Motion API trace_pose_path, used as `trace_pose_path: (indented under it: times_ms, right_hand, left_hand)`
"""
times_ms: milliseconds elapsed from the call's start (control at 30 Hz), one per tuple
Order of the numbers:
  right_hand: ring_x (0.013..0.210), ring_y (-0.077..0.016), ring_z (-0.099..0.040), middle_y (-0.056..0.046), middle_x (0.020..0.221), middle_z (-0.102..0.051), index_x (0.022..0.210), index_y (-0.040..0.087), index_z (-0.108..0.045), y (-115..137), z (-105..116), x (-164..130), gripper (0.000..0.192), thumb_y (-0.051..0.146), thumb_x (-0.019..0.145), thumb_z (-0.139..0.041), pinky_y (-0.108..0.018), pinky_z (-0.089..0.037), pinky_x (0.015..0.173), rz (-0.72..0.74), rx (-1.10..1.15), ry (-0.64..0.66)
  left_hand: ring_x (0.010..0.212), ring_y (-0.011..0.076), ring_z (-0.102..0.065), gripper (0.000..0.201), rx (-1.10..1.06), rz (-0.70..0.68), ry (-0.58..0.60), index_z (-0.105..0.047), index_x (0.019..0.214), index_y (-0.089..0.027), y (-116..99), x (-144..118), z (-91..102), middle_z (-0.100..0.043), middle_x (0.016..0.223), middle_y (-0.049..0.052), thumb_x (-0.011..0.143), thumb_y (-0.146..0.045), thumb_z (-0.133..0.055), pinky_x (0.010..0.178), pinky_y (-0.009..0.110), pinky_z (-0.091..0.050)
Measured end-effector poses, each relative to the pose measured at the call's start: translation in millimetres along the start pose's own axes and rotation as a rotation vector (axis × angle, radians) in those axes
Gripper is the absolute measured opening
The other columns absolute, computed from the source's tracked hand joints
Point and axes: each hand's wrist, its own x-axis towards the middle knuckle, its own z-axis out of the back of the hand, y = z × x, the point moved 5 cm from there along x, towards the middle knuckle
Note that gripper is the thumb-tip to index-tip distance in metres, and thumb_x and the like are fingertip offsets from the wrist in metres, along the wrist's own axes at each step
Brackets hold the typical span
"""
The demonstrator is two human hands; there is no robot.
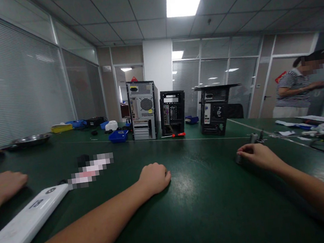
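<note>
Right hand (256, 155), right of frame, is pinching cylinder (238, 159) at fingertips; metal pieces (253, 138) are standing just behind. Left hand (155, 178), mid-frame, is resting curled closed on table (199, 220), well apart from cylinder.

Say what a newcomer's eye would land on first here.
Probably the three computer cases standing in a row on the green table, a red-handled screwdriver before the middle one. Nearer, the right hand pinches a small grey piece toward the right, while the left hand rests curled near the center.
</note>
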Motion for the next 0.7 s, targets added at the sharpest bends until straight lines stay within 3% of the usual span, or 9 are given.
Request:
trace_pose_path:
  times_ms: [300, 433, 567, 700]
  right_hand:
    - [0.094, -0.0261, -0.068, -0.008, 0.108, -0.073, 0.114, 0.020, -0.072, 4.4, 7.1, -0.2, 0.043, 0.044, 0.087, -0.049, -0.040, -0.052, 0.084, 0.209, -0.134, -0.150]
    - [0.094, -0.0251, -0.066, -0.009, 0.111, -0.070, 0.118, 0.020, -0.070, 2.7, 6.5, 1.7, 0.044, 0.042, 0.088, -0.046, -0.039, -0.052, 0.084, 0.325, -0.162, -0.132]
    - [0.096, -0.0245, -0.066, -0.009, 0.111, -0.069, 0.114, 0.020, -0.071, -1.4, 3.1, 2.3, 0.041, 0.040, 0.087, -0.048, -0.039, -0.051, 0.086, 0.307, -0.143, -0.065]
    - [0.096, -0.0242, -0.067, -0.008, 0.109, -0.072, 0.112, 0.021, -0.071, -4.9, 3.1, 1.7, 0.041, 0.045, 0.083, -0.055, -0.037, -0.052, 0.085, 0.200, -0.076, -0.022]
  left_hand:
    - [0.079, 0.0277, -0.069, 0.053, 0.035, 0.015, -0.012, -0.074, 0.083, -0.018, 0.6, 0.1, -1.4, -0.072, 0.088, 0.015, 0.093, -0.049, -0.032, 0.071, 0.039, -0.054]
    - [0.081, 0.0268, -0.069, 0.053, 0.025, 0.022, 0.002, -0.075, 0.084, -0.018, 0.5, -0.2, -1.6, -0.073, 0.089, 0.015, 0.093, -0.049, -0.033, 0.073, 0.038, -0.054]
    - [0.080, 0.0271, -0.069, 0.052, 0.018, 0.013, 0.008, -0.075, 0.084, -0.018, 0.4, 1.0, -2.1, -0.073, 0.088, 0.014, 0.093, -0.048, -0.033, 0.074, 0.039, -0.054]
    - [0.079, 0.0270, -0.069, 0.052, 0.028, 0.011, 0.006, -0.074, 0.082, -0.018, 0.7, 1.8, -2.9, -0.072, 0.086, 0.013, 0.093, -0.049, -0.033, 0.073, 0.039, -0.054]
